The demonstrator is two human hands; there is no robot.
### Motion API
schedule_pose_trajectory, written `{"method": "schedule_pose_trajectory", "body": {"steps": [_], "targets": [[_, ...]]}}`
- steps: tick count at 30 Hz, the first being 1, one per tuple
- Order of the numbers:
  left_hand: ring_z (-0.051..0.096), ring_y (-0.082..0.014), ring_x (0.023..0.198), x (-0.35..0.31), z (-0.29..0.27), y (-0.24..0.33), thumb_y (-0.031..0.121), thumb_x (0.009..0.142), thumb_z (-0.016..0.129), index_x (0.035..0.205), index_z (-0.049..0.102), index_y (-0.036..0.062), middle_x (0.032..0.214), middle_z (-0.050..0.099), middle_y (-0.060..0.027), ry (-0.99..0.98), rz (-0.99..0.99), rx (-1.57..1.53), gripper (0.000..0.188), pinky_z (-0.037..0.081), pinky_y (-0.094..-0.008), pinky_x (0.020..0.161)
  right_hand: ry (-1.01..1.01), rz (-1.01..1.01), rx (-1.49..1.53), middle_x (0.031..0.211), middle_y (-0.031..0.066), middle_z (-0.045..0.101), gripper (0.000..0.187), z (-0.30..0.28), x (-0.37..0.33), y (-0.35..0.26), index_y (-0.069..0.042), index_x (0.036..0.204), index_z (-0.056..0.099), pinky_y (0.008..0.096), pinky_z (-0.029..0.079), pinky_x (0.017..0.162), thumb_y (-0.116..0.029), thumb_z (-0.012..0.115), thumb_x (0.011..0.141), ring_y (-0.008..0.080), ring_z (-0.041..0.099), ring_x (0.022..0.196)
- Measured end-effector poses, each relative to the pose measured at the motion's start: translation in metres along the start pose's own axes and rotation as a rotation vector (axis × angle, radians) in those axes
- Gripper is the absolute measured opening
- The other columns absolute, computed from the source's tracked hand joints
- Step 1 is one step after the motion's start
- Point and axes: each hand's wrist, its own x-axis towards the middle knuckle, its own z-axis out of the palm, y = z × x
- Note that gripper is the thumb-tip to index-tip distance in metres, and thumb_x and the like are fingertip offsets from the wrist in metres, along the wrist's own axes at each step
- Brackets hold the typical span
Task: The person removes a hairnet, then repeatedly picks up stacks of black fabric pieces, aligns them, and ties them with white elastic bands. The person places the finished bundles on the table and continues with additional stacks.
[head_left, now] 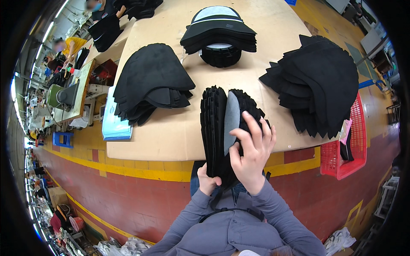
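An upright stack of black cut fabric pieces [213,128] stands at the table's near edge, fanned apart in the middle. My left hand [208,181] grips the stack's lower end, with its thumb across the near side. In the gap a grey face of one piece [232,121] shows. My right hand [254,153] curls over the right part of the stack. Its thumb and fingertips rest by the grey-faced piece, and some fingers are partly hidden behind black pieces.
Fanned piles of black pieces lie left [153,79] and right [320,83] on the brown-covered table [171,145]. At the back is another stack [218,34] with a white patch. A light-blue packet [116,123] lies left; a red basket [344,160] stands right. Other people work far left.
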Motion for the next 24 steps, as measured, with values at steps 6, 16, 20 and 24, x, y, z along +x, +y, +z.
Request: {"method": "schedule_pose_trajectory", "body": {"steps": [6, 16, 20, 24], "targets": [[0.065, -0.0127, 0.092, 0.000, 0.001, 0.005, 0.066, 0.049, 0.082, 0.125, 0.057, -0.0091, 0.103, 0.070, -0.0070, -0.041, -0.018, -0.037, 0.109, 0.053, -0.0274, 0.083, -0.046, 0.016, 0.034, 0.130, 0.0015, 0.059, 0.015, -0.005, 0.003, -0.003, -0.013, 0.077, 0.072, 0.0519, 0.020, 0.112, -0.025, 0.078, 0.072, 0.0362, 0.042, 0.126], [0.066, -0.0133, 0.091, 0.001, 0.001, 0.003, 0.065, 0.050, 0.082, 0.122, 0.059, -0.0091, 0.102, 0.071, -0.0081, -0.024, 0.013, -0.048, 0.107, 0.054, -0.0275, 0.082, -0.073, 0.012, 0.071, 0.132, 0.0030, 0.059, 0.008, -0.005, 0.001, -0.002, -0.010, 0.078, 0.072, 0.0507, 0.020, 0.112, -0.016, 0.075, 0.074, 0.0365, 0.041, 0.128], [0.068, -0.0136, 0.088, 0.002, -0.003, -0.005, 0.067, 0.050, 0.081, 0.120, 0.059, -0.0084, 0.099, 0.072, -0.0083, -0.025, 0.033, -0.006, 0.105, 0.054, -0.0274, 0.080, -0.078, 0.020, 0.093, 0.132, 0.0000, 0.059, 0.007, -0.004, 0.001, -0.001, -0.010, 0.075, 0.071, 0.0534, 0.020, 0.111, -0.016, 0.074, 0.076, 0.0360, 0.041, 0.127], [0.068, -0.0137, 0.088, 0.002, 0.000, -0.002, 0.068, 0.049, 0.080, 0.120, 0.060, -0.0084, 0.098, 0.072, -0.0082, -0.007, 0.023, -0.025, 0.106, 0.054, -0.0273, 0.080, -0.075, 0.025, 0.087, 0.133, -0.0019, 0.059, 0.009, -0.003, 0.000, 0.000, -0.010, 0.073, 0.069, 0.0545, 0.021, 0.111, -0.018, 0.074, 0.075, 0.0353, 0.042, 0.126]]}}
